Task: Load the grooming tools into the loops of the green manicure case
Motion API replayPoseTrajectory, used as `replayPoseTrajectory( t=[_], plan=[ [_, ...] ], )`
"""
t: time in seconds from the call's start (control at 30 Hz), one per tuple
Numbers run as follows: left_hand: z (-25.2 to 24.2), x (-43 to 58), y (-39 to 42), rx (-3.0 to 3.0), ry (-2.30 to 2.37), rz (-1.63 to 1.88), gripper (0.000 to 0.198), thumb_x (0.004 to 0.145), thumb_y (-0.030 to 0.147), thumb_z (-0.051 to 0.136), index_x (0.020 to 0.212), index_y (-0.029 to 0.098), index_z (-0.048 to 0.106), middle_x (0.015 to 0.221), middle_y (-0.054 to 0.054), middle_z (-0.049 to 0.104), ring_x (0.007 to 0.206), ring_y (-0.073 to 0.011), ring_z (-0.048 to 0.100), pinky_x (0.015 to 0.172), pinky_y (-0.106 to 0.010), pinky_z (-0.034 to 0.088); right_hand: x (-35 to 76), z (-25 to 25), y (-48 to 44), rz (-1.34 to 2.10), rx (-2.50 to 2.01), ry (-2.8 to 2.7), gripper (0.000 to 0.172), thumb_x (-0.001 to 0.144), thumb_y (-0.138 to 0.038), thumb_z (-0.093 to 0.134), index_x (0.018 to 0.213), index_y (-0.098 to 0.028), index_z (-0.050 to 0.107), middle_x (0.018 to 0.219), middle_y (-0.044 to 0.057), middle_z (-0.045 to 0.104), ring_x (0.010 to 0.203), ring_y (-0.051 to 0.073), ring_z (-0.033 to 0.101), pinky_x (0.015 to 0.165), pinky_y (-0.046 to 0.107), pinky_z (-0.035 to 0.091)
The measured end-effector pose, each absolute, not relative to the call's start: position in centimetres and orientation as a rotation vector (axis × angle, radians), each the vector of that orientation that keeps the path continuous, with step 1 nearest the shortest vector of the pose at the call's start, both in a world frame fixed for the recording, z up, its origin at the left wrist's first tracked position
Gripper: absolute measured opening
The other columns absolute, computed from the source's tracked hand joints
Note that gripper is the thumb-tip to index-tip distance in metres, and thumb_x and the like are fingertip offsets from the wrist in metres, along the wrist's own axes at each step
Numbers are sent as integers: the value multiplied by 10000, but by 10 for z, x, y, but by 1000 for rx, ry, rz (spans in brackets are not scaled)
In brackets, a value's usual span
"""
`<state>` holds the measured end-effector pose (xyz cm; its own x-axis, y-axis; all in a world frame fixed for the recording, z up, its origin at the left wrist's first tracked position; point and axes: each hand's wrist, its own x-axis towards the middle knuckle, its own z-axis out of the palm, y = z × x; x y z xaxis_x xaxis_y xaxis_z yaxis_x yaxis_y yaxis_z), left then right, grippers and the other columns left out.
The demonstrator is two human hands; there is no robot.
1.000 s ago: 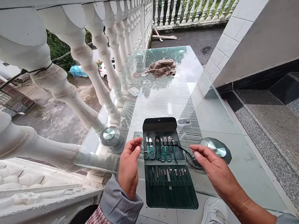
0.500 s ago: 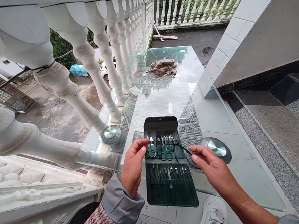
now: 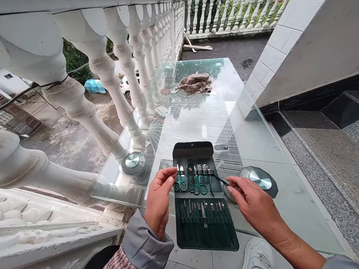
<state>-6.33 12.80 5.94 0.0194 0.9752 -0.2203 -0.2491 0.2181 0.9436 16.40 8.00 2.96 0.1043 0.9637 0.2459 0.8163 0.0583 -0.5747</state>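
Note:
A dark green manicure case (image 3: 207, 239) lies unfolded on the near end of the glass table. Its upper row carries small scissors (image 3: 200, 188), a second pair of scissors (image 3: 180, 185) and nail clippers (image 3: 200, 178); slim metal tools (image 3: 204, 216) fill the lower row. With thumb and fingers together, my left hand (image 3: 159, 199) pinches the case's left edge beside the scissors. My right hand (image 3: 253, 197) has its fingertips closed on one dark handle of the nippers (image 3: 222, 182), whose head is at the strap on the case's right side. The fingertips partly hide that handle.
The glass table (image 3: 260, 145) stands on round pedestals. A crumpled brown cloth (image 3: 194, 83) lies toward its far end, and a small grey oval object (image 3: 221, 147) shows just beyond the case. White balusters (image 3: 101, 70) line the left; stone steps (image 3: 330, 140) are at right.
My right hand has shifted very slightly while holding the nippers' handle. My left hand and the case stay nearly where they were; the view tilts a little.

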Motion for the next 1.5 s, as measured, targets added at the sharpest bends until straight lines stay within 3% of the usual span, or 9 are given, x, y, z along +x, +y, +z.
replayPoseTrajectory(
  t=[0.23,0.67,0.97,1.23,1.5],
  plan=[
    [60,-64,128,806,1115,1165,234,713,275,634,926,181,655,1041,-52,635,989,-187,557,917,-317,395,163,24,88,80,-1761,-1907,174,867,-229,450,939,-181,601,849,52,656,779,194,607,683,322,474],
    [62,-63,127,813,1123,1127,218,752,281,623,948,192,655,1071,-58,626,998,-190,559,907,-321,410,167,24,90,5,-1739,-1959,189,843,-220,458,879,-175,637,755,36,633,687,168,594,590,275,439],
    [64,-60,128,768,1122,1123,242,707,284,670,921,172,660,1051,-72,632,968,-191,574,891,-323,418,163,40,85,375,-1875,-1826,136,742,-239,478,705,-214,606,643,4,593,569,139,541,521,250,401],
    [64,-60,129,768,1122,1119,237,715,278,666,929,176,660,1071,-72,627,962,-183,579,877,-309,424,179,66,72,893,-1874,-1676,170,720,-325,500,674,-230,634,528,-18,546,501,140,509,467,239,404],
    [62,-60,129,785,1110,1107,238,729,281,653,943,178,652,1080,-71,622,975,-185,571,898,-329,417,210,67,81,551,-2151,-1524,155,653,-348,523,676,-251,642,513,-33,575,474,140,524,472,245,390]
  ],
)
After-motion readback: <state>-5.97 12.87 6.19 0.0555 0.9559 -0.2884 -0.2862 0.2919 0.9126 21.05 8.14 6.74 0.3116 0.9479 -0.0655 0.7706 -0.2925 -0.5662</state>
